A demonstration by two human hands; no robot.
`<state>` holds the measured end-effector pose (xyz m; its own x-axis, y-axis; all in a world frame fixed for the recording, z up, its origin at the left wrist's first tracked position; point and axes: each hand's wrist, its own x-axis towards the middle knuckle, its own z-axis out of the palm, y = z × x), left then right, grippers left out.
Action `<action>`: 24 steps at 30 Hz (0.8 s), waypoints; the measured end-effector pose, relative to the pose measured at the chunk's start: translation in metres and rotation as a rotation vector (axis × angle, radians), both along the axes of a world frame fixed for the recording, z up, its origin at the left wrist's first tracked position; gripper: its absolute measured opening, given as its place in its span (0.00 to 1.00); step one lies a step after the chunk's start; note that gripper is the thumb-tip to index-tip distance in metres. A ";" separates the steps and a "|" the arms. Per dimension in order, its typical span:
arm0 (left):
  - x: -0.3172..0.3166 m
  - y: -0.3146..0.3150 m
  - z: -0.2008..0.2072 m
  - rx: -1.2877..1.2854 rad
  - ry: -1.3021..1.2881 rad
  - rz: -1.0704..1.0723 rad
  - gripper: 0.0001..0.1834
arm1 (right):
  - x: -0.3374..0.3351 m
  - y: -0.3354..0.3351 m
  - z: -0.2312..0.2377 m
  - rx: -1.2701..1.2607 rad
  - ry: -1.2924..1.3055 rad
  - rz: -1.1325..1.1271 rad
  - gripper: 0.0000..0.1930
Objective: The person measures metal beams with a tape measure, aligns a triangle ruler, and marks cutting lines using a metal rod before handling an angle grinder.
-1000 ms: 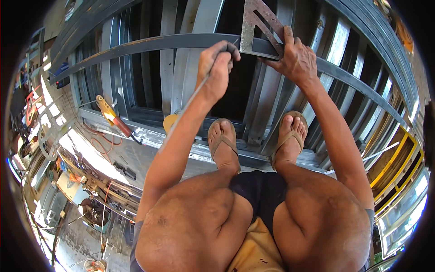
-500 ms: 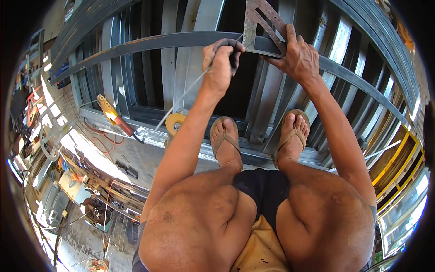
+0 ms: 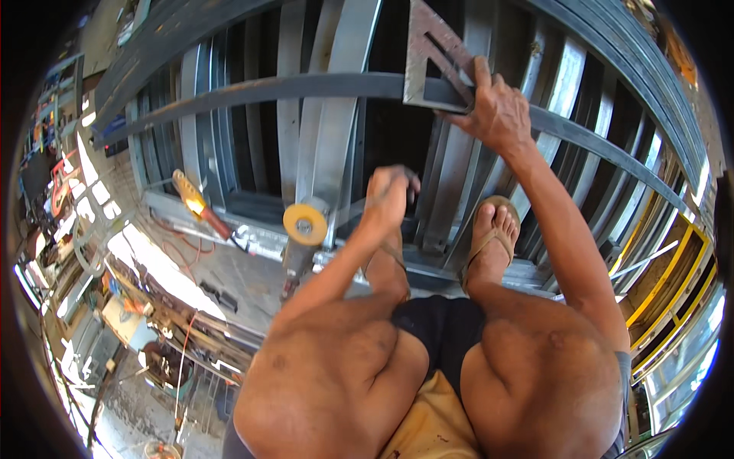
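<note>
My right hand grips a worn reddish triangular square, whose lower edge lies across a long dark metal bar. My left hand is closed and slightly blurred, below the bar and above my left foot. A thin metal rod shows faintly from that hand, pointing left towards a yellow disc on a power tool. The tool's body reaches down from the disc, beside my left forearm.
Several grey metal channels form a frame with dark gaps under the bar. My sandalled feet rest on its near edge. A yellow and dark-red handled tool lies left. Yellow-edged metalwork stands right; scattered materials lie lower left.
My left hand has drawn back from the bar and square towards my feet, with the rod. My right hand keeps the square on the bar; both appear slightly lower in the picture.
</note>
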<state>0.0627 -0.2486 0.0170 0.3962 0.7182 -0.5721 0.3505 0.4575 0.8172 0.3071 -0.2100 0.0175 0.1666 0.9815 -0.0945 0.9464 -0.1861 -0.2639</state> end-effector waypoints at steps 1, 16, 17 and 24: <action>-0.005 -0.002 0.000 0.043 -0.012 0.047 0.17 | -0.002 0.003 -0.001 -0.023 -0.016 0.007 0.55; 0.042 0.102 0.029 0.376 -0.023 0.087 0.14 | -0.003 -0.003 0.005 -0.052 -0.005 -0.009 0.56; 0.041 0.101 0.029 0.377 -0.021 0.086 0.14 | -0.002 -0.002 0.006 -0.057 -0.007 -0.006 0.56; 0.032 0.083 0.026 0.346 -0.090 0.057 0.14 | -0.004 0.001 0.008 -0.052 -0.010 -0.008 0.56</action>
